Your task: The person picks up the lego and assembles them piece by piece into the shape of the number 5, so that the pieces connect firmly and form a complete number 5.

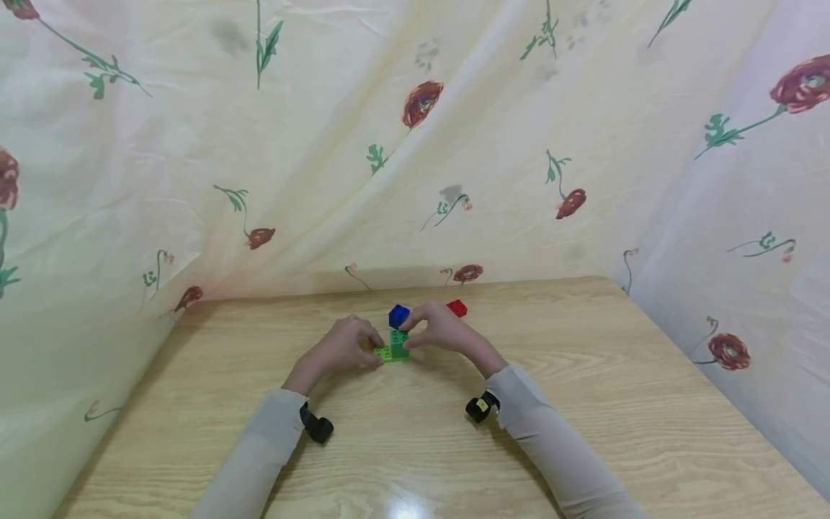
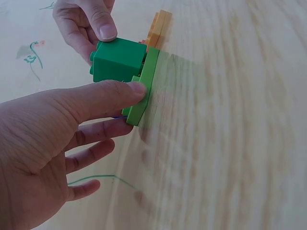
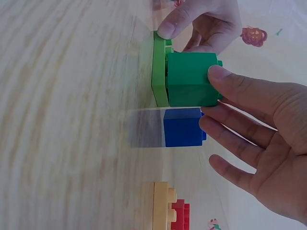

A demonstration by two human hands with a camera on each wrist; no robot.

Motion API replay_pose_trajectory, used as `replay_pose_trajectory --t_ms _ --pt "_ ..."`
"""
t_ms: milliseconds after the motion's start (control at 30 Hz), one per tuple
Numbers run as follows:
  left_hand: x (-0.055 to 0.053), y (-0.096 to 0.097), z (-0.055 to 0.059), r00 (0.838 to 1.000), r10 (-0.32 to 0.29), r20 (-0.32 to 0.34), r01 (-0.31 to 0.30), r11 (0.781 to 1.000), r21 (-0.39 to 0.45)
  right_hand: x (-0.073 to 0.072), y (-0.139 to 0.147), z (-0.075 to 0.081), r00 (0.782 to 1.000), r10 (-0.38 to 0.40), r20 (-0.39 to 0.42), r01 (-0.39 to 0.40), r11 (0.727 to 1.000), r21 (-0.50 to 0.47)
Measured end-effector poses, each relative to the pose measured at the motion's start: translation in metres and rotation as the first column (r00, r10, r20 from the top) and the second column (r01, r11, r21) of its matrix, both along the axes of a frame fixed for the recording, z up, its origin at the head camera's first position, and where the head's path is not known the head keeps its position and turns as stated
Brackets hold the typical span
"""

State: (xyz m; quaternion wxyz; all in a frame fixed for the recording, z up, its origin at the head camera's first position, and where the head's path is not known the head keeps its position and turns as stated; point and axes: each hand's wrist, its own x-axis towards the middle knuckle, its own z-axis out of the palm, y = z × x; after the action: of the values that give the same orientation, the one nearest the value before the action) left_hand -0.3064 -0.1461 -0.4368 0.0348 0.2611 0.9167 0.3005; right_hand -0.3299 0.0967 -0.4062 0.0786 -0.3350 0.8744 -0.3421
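Observation:
My left hand pinches the left end of a flat light green toy brick, which lies on the table. A taller dark green brick sits on the right part of this flat brick. With thumb and fingertips, my right hand grips the dark green brick from the right. A thin dark gap shows between the two green bricks in the right wrist view; whether they are fully joined I cannot tell. Just beyond them stands a blue brick, apart from the green ones and close to the right fingers.
A red brick lies beyond my right hand, near the back of the wooden table. Beside it is a yellow-orange flat brick, hidden by the hand in the head view. A flowered curtain hangs behind the table and along its sides.

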Motion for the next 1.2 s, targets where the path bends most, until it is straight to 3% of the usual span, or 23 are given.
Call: replay_pose_trajectory --t_ms 567,1200 --pt "-0.0005 -0.0017 0.0008 0.999 -0.004 0.043 0.003 1.0 0.023 -0.0038 0.0031 0.0017 0.998 0.059 -0.001 -0.059 0.998 0.021" --pt "-0.0009 -0.0018 -0.0007 0.998 -0.013 0.056 0.011 0.999 0.033 -0.0031 0.0028 0.0009 0.999 0.028 0.033 -0.028 1.0 0.004"
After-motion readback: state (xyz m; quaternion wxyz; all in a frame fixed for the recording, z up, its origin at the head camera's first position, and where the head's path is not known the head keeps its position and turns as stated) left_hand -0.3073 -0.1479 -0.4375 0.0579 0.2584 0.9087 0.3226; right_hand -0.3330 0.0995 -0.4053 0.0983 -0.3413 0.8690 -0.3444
